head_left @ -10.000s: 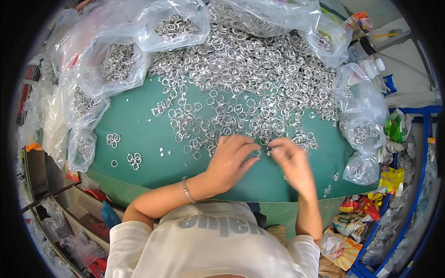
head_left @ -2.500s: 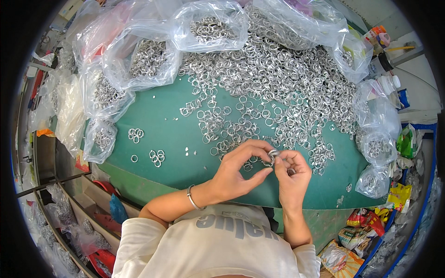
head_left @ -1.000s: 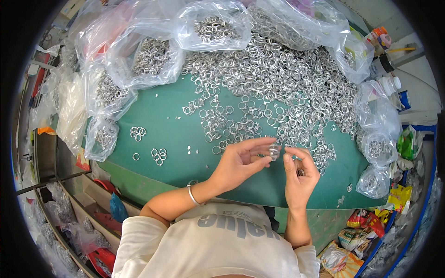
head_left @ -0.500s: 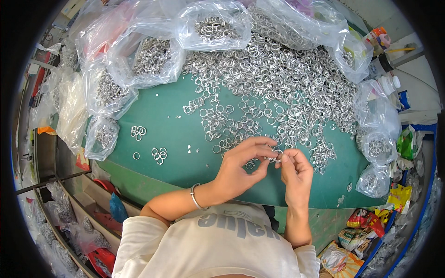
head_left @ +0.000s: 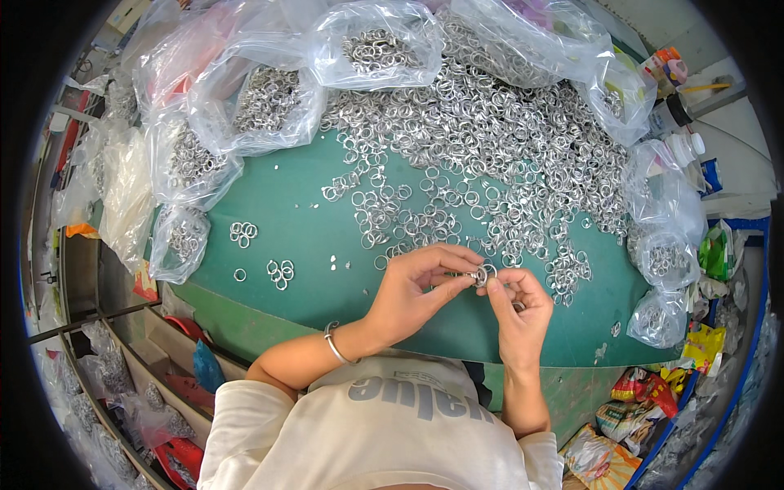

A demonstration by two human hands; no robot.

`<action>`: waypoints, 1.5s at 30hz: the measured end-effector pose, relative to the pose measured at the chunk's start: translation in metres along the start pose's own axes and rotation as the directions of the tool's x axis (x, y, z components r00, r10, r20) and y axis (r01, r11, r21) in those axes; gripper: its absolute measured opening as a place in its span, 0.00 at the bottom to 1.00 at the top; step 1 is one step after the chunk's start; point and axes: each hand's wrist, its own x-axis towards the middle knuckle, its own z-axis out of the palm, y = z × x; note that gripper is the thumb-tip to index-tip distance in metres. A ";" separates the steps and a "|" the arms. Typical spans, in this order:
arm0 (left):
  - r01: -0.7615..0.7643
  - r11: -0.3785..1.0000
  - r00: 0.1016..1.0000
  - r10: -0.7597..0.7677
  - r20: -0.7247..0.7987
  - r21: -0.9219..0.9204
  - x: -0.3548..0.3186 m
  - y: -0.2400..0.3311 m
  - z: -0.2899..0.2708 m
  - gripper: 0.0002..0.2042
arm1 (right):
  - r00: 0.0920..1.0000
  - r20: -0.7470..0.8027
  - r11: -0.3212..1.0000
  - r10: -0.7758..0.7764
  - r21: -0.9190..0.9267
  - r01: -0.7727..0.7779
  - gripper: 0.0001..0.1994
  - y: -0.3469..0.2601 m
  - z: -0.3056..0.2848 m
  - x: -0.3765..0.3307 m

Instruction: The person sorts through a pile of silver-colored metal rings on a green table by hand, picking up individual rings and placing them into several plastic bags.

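Between my two hands, just over the table's near part, are a few silver metal rings [head_left: 482, 276]. My left hand [head_left: 416, 290] pinches rings between thumb and fingers. On the right, my right hand [head_left: 519, 314] grips a ring with thumb and forefinger, and another ring [head_left: 518, 306] shows against its curled fingers. How many rings each hand holds is partly hidden by the fingers. Beyond the hands a large heap of similar rings [head_left: 523, 122] spreads over the green tabletop [head_left: 294, 188]. Two small clusters of rings [head_left: 280, 274] and a single ring [head_left: 240, 275] lie to the left.
Clear plastic bags of rings [head_left: 273, 102] line the far and left edges, with more bags [head_left: 665, 261] along the right. A white-capped bottle [head_left: 684, 149] stands at the right. Wooden compartments [head_left: 163, 351] sit below left; colourful packets [head_left: 645, 392] lie below right.
Both hands have shifted slightly, and the fingers have re-gripped the rings. A ring now shows within the curled fingers of my right hand. The heap looks unchanged.
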 end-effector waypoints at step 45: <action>0.232 0.968 0.973 -0.231 0.019 -0.092 -0.004 0.025 -0.003 0.07 | 0.933 0.169 0.856 -0.319 -0.372 0.360 0.08 -0.012 0.002 -0.002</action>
